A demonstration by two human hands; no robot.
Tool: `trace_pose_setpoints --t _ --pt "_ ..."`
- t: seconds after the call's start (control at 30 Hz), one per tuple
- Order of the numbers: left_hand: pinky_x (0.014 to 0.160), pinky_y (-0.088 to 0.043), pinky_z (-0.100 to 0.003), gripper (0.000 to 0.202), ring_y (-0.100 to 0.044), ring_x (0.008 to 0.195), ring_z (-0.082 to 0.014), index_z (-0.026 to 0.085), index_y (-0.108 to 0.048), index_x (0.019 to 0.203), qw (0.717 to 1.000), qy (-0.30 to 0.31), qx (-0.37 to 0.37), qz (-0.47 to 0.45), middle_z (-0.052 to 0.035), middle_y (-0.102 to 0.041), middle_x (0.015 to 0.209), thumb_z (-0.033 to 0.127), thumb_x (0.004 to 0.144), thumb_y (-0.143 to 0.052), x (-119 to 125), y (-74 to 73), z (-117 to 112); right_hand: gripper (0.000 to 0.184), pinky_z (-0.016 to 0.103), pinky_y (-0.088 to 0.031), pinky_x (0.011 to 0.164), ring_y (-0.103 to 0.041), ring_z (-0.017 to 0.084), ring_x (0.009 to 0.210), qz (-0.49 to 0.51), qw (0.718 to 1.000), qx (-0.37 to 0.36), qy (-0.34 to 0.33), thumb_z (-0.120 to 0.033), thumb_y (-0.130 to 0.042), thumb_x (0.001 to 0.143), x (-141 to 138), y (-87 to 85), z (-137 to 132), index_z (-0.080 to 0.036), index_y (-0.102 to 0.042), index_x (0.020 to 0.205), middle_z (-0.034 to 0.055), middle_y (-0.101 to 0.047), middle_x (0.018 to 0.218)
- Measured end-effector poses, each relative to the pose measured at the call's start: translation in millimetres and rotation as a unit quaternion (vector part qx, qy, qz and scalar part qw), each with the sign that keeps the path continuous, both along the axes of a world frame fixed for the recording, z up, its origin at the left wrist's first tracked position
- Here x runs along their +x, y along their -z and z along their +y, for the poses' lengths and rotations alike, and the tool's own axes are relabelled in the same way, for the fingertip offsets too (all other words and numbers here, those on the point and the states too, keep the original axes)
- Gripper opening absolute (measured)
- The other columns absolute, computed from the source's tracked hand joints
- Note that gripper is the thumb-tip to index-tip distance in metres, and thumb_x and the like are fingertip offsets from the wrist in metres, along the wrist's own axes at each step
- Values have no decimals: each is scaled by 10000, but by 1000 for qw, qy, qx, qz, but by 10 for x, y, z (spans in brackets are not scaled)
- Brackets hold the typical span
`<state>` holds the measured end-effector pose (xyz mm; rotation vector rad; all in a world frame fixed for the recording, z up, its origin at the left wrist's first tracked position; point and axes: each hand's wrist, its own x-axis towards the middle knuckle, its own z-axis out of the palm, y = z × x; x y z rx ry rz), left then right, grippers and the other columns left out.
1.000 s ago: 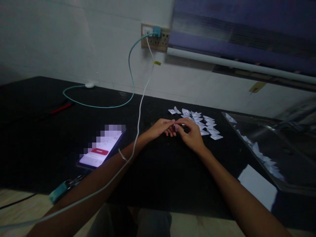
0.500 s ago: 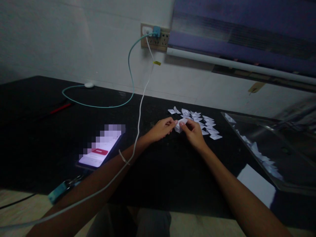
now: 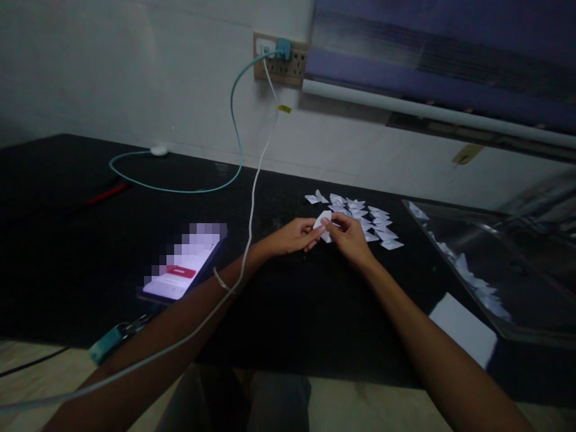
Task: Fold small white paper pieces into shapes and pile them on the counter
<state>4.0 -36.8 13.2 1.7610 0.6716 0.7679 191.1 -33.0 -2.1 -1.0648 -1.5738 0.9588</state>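
Note:
A small folded piece of white paper (image 3: 323,221) is pinched between both hands above the black counter. My left hand (image 3: 294,235) grips its left edge with thumb and fingers closed. On its right side, my right hand (image 3: 351,238) presses the paper between thumb and forefinger. Several folded white paper pieces (image 3: 355,210) lie in rows just behind and to the right of my hands. The lower part of the held paper is partly covered by my fingers.
A stack of white paper (image 3: 463,329) lies beside my right forearm. Farther right is a metal sink (image 3: 517,264) with more folded papers along its edge. A lit phone (image 3: 180,270) rests on the left. The white cable (image 3: 252,210) crosses over my left forearm.
The held paper has turned and now shows a flatter, more upright face. My fingers have shifted slightly on it. The whole view has moved a little.

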Motion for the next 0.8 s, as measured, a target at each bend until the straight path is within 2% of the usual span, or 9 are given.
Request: trace_pose_setpoints --t 0.1,0.17,0.27,0.4,0.47,0.57,0.8 --pt "529 -362 -221 369 -471 509 -78 173 -537 765 1000 -21 16 0 34 -522 594 413 1037 -469 -1 19 19 377 282 -446 577 -548 153 636 -7 999 24 34 -565 -647 904 21 22 38 -204 -686 803 0 -618 707" --pt "539 -371 -224 383 -469 500 -78 175 -533 736 999 -49 21 -8 33 -517 568 390 1043 -460 2 42 61 381 305 -498 623 -599 175 699 -14 997 52 62 -568 -601 935 23 22 47 -209 -705 866 19 -663 769" --pt "527 -378 -217 387 -487 498 -76 172 -549 739 994 -103 5 -34 31 -525 570 395 1044 -467 3 72 133 352 365 -566 733 -674 224 885 -52 988 105 97 -536 -599 949 -3 1 11 -216 -730 1012 75 -737 998" --pt "511 -374 -209 386 -490 488 -70 158 -588 757 988 -149 -2 -42 32 -532 570 394 1043 -479 -1 84 169 321 461 -573 920 -668 259 1104 -140 965 194 111 -423 -597 978 -80 -7 -83 -247 -708 1221 107 -718 1247" --pt "520 -380 -207 350 -501 500 -71 151 -604 764 990 -139 -3 -33 30 -545 581 372 1023 -524 -3 91 166 314 492 -551 988 -667 263 1139 -169 954 224 101 -358 -591 986 -111 4 -109 -251 -701 1260 106 -725 1249" --pt "524 -378 -206 302 -519 515 -74 146 -609 764 993 -115 -7 -15 29 -563 600 355 983 -597 -6 112 165 299 499 -555 998 -682 265 1132 -173 952 232 98 -289 -602 974 -131 19 -114 -241 -715 1246 102 -745 1217" --pt "568 -419 -211 308 -539 545 -78 144 -603 765 997 -63 -8 -50 21 -576 612 328 1005 -546 -17 105 180 320 524 -579 977 -678 276 1168 -164 951 233 117 -248 -627 942 -132 18 -127 -246 -715 1250 105 -732 1265"
